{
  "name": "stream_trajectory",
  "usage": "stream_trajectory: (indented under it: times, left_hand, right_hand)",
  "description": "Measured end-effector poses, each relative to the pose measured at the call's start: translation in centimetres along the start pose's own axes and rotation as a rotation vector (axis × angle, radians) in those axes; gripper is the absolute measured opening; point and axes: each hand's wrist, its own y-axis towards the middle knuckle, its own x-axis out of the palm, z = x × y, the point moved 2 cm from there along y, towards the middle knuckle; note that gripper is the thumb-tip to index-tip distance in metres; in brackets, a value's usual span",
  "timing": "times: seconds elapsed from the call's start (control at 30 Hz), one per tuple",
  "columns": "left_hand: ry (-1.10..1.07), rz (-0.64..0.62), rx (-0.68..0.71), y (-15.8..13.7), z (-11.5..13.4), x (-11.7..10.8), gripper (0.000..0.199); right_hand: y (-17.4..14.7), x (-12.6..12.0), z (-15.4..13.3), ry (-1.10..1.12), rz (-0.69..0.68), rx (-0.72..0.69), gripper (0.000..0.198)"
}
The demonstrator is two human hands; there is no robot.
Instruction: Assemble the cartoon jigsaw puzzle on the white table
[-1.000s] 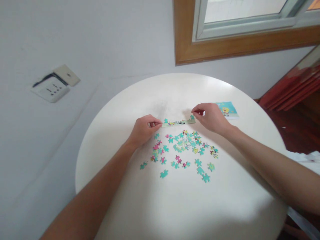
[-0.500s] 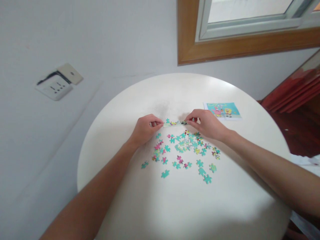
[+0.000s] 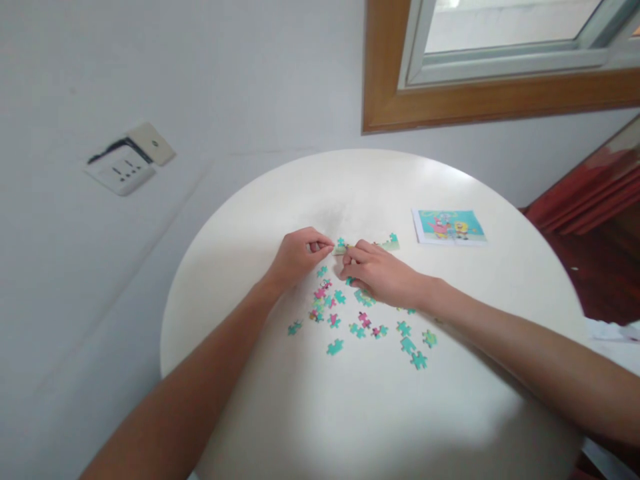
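Observation:
A joined strip of jigsaw puzzle pieces [image 3: 391,245] lies across the white round table, its middle covered by my right hand. At its left end, my left hand [image 3: 300,255] is closed, thumb and fingertips pinched on the edge. My right hand [image 3: 379,272] is curled over the strip's near side with its fingertips pointing left; anything between them is hidden. Loose jigsaw pieces [image 3: 335,347], mostly teal with some pink and yellow, are scattered nearer to me. My right hand and wrist hide several of them.
A printed picture card [image 3: 450,227] with cartoon figures lies at the right back of the table [image 3: 300,413]. Beyond the table are a wall with a socket [image 3: 123,170] and a wood-framed window [image 3: 380,100]. A red curtain [image 3: 590,193] hangs at the right.
My right hand has left the strip's right end and moved left and nearer to me, now covering loose pieces. My left hand stays at the left end. The view has shifted slightly.

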Motion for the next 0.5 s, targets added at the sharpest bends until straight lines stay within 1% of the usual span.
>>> stream_trajectory:
  times: [0.1,0.17,0.2,0.27,0.4,0.43,0.5]
  left_hand:
    - [0.007,0.003,0.004,0.0,0.0,0.0,0.012]
    - [0.024,0.003,0.017,0.1,-0.1,0.0,0.012]
    - [0.033,0.000,0.024,0.1,-0.2,0.1,0.012]
    - [0.050,-0.011,0.034,0.2,-0.5,0.2,0.013]
    - [0.063,-0.042,0.062,0.2,-0.9,0.3,0.016]
    - [0.065,-0.055,0.072,0.1,-0.9,0.3,0.017]
    - [0.063,-0.099,0.084,0.0,-0.8,0.3,0.019]
  right_hand:
    - [0.4,-0.2,-0.3,0.025,-0.007,0.005,0.014]
    - [0.4,-0.5,-0.5,0.153,-0.007,-0.006,0.009]
    - [0.4,-0.8,-0.5,0.235,0.006,0.011,0.008]
    - [0.3,-1.4,-0.1,0.390,0.095,0.116,0.007]
    - [0.3,-2.5,2.0,0.595,0.413,0.426,0.017]
    - [0.5,-2.5,2.7,0.638,0.459,0.482,0.019]
    - [1.3,-2.3,4.0,0.694,0.488,0.563,0.018]
